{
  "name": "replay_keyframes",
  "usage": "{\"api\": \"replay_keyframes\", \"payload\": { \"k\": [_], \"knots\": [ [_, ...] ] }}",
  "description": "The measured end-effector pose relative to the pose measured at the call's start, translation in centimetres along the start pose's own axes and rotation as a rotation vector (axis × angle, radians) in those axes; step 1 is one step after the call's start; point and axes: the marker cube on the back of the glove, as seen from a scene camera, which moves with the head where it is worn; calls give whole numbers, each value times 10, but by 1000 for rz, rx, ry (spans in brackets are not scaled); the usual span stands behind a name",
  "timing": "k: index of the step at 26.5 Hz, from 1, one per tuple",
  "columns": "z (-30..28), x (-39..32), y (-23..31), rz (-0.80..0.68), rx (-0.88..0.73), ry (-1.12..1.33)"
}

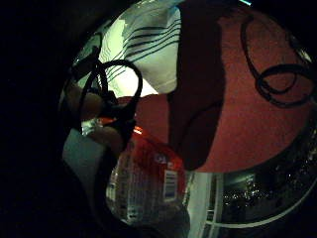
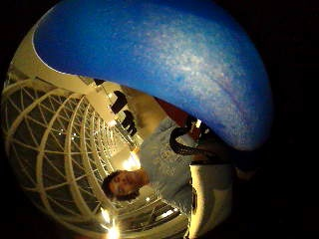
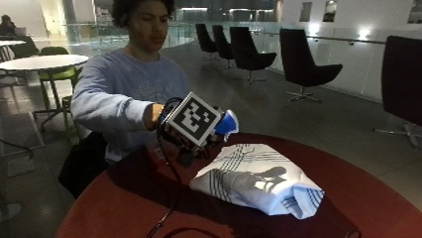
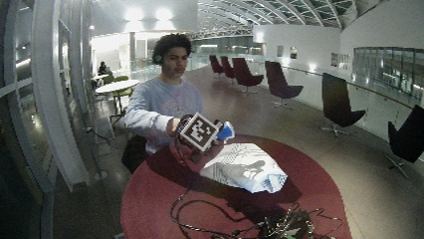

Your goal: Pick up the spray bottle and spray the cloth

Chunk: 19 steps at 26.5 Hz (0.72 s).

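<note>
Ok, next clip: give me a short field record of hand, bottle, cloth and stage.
right hand: right hand raised above the table, fingers curled round the spray bottle
spray bottle: spray bottle lifted, blue head showing, red label in the palm view
cloth: cloth, white with dark stripes, crumpled on the table
stage: bottle picked up; spraying cannot be told

The cloth (image 3: 254,178) is soft white fabric (thin dark stripes). The bottle (image 1: 148,181) looks clear glossy plastic with a paper label; its blue cap (image 3: 227,123) smooth. Table (image 3: 369,188) matt red.
</note>
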Motion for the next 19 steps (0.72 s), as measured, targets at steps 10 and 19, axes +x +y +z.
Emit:
{"api": "replay_keyframes", "payload": {
  "k": [10,19],
  "knots": [
    [-2,2,3,13,-18,31],
    [-1,-2,0,12,-15,29]
  ]
}}
